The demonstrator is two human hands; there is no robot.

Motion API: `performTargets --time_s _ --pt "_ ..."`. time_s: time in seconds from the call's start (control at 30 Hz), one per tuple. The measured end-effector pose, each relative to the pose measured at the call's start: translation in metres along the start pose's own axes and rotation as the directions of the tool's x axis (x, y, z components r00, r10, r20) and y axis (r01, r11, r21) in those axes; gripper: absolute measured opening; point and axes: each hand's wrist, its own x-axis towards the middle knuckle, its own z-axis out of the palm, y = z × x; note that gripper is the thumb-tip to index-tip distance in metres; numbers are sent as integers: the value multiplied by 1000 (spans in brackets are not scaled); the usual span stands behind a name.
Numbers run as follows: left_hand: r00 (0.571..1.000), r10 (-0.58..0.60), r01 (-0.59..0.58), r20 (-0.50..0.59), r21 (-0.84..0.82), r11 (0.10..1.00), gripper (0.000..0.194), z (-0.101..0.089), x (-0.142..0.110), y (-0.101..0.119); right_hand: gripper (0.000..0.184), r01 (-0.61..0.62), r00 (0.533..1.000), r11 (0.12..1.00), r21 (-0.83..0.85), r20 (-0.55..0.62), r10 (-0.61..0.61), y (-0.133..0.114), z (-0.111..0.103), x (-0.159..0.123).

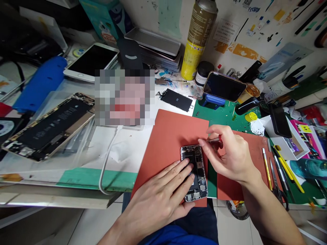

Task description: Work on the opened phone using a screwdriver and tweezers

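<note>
An opened phone body (196, 164) with bare circuit boards and battery lies on a red-brown mat (168, 136) near the table's front edge. My left hand (163, 195) rests flat on it, fingers stretched over its lower left part. My right hand (227, 153) hovers at the phone's upper right corner, fingers pinched round a thin tool with a red grip (216, 139); its tip touches the phone's top edge.
Another opened phone (48, 127) lies at left, a white phone (90, 61) behind it. A loose screen part (176, 99), a spray can (198, 37), a phone on a blue stand (224, 86), and tweezers and screwdrivers (278, 166) at right surround the mat. A white cable (107, 160) hangs over the edge.
</note>
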Motion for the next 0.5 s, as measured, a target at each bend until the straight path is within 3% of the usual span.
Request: performTargets --time_s 0.1,0.17,0.23,0.3,0.4,0.5 --pt "1000 7 -7 9 -56 998 53 -6 -1 0 22 -45 995 999 28 -88 48 2 -2 0" --pt "999 -37 35 -23 -105 994 47 -11 1 -1 20 -139 978 986 96 -142 152 5 -3 -1" --pt "989 -124 111 -84 -146 983 31 -16 8 -4 19 -278 933 930 241 -163 321 12 -3 -2" --pt "963 -251 230 -103 -180 957 23 -18 23 -12 20 -399 861 811 428 -129 492 19 -2 -2" --pt "899 -436 430 30 -235 871 18 -19 55 -26 24 -461 786 630 625 -42 617 27 0 2" --pt "858 -480 513 183 -257 819 14 -18 85 -34 27 -461 768 549 697 3 641 30 0 5"
